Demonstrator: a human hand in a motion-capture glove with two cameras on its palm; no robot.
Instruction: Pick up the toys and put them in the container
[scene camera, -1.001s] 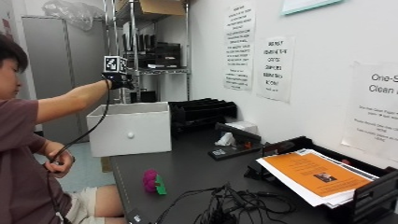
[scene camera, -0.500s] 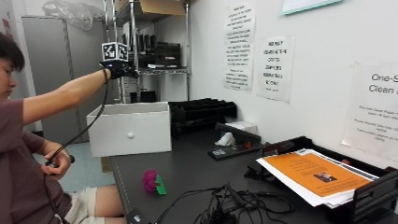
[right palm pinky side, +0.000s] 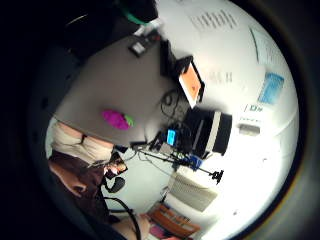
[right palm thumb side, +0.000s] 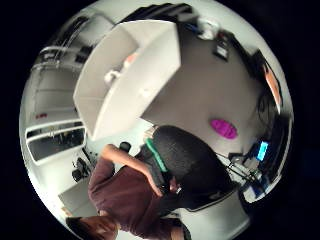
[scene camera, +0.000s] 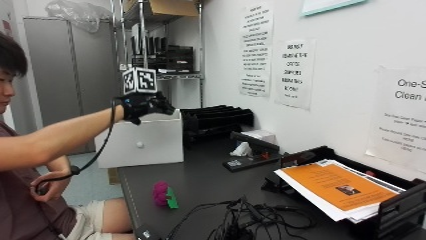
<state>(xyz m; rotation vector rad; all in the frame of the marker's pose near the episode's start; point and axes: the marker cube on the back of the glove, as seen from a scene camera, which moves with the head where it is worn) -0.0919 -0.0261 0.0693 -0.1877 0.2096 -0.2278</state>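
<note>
In the outside view my gloved right hand (scene camera: 144, 106) hangs in the air over the near top edge of the white container (scene camera: 142, 145). Its fingers are loosely curled and nothing shows in them. A pink toy with a green part (scene camera: 162, 194) lies on the dark table (scene camera: 200, 180), near the front edge and well below the hand. From the thumb side palm view the container (right palm thumb side: 150, 65) is seen from above, with a few small pale things (right palm thumb side: 114, 76) inside. Both palm views show the pink toy (right palm thumb side: 223, 128) (right palm pinky side: 117, 119) on the tabletop.
A tangle of black cables (scene camera: 246, 220) lies on the table right of the toy. A tray with an orange sheet (scene camera: 336, 187) stands at the right. Black letter trays (scene camera: 216, 117) and a metal shelf (scene camera: 160, 50) stand behind the container. My bare hand rests by my lap.
The gloved hand has come down from high above the container and a little nearer, to just over its near top edge. The pink toy has stayed where it was.
</note>
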